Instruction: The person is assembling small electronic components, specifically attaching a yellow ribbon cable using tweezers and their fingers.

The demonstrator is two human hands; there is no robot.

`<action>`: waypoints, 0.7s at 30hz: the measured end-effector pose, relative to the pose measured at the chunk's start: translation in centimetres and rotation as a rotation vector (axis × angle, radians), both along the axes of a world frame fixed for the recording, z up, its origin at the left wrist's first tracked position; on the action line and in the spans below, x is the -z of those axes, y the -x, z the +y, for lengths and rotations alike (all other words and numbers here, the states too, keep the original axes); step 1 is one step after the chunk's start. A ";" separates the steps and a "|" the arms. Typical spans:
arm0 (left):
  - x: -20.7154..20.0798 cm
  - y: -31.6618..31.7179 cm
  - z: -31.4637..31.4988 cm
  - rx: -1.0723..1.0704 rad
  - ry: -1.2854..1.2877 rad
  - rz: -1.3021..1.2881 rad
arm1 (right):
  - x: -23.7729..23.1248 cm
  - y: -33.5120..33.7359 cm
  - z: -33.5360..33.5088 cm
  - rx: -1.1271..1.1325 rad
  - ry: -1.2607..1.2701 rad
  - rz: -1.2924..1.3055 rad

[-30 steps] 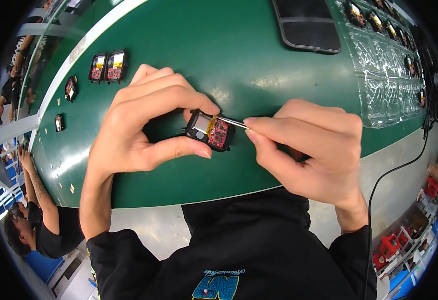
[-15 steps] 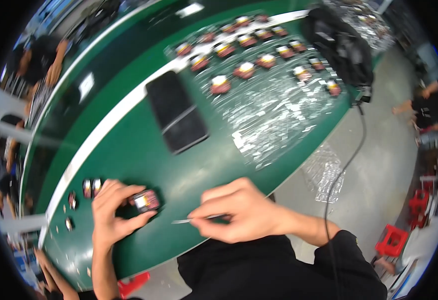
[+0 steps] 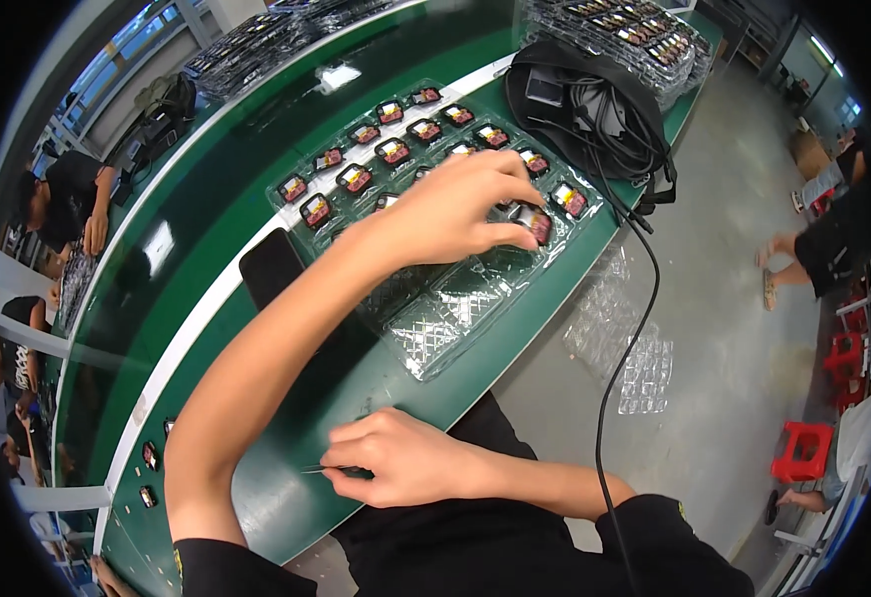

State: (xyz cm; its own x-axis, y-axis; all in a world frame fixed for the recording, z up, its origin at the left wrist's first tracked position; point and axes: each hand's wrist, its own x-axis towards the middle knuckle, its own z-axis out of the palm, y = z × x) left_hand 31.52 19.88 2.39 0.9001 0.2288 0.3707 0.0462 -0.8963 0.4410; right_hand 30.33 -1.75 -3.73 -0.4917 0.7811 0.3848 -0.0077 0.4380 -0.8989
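My left hand [image 3: 460, 209] reaches across the table to a clear plastic tray [image 3: 445, 333]. Its thumb and fingers grip a small square watch-like piece [image 3: 533, 225], dark-rimmed with a reddish, patterned face, at the tray's right part. Similar pieces [image 3: 355, 179] sit in rows in the tray; my hand and forearm hide some of them. Near the table's front edge, my right hand [image 3: 395, 458] is closed around a thin metal-tipped tool [image 3: 313, 470] with a dark handle. Its exact kind is hidden by my fingers.
A black slab [image 3: 271, 267] lies partly under my left forearm. Small dark pieces [image 3: 149, 456] rest at the table's left. A black bag [image 3: 594, 109] with cables stands beyond the tray, near stacked trays [image 3: 644, 40]. A cable [image 3: 644, 343] hangs at right. Several people work nearby.
My left hand has carried the watch-like piece from the table's left up to the tray. My right hand has shifted slightly left and still grips the tool. The view has turned.
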 end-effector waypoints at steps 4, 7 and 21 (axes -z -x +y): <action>1.0 0.1 -0.7 -0.047 -0.138 0.116 | 0.5 0.4 0.0 0.024 -0.117 -0.021; 0.3 4.3 -2.2 -0.116 -0.202 0.090 | 0.3 0.0 -0.1 0.071 -0.159 -0.035; -3.7 39.1 -17.7 -1.137 -0.098 0.607 | 0.0 0.1 0.4 0.076 -0.074 -0.059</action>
State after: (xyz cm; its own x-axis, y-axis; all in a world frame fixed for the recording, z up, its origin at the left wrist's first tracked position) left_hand -7.58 2.16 6.11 0.2491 0.9679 0.0324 0.9682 -0.2497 0.0162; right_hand 30.24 -1.40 -3.68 -0.4552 0.7877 0.4151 0.0799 0.5004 -0.8621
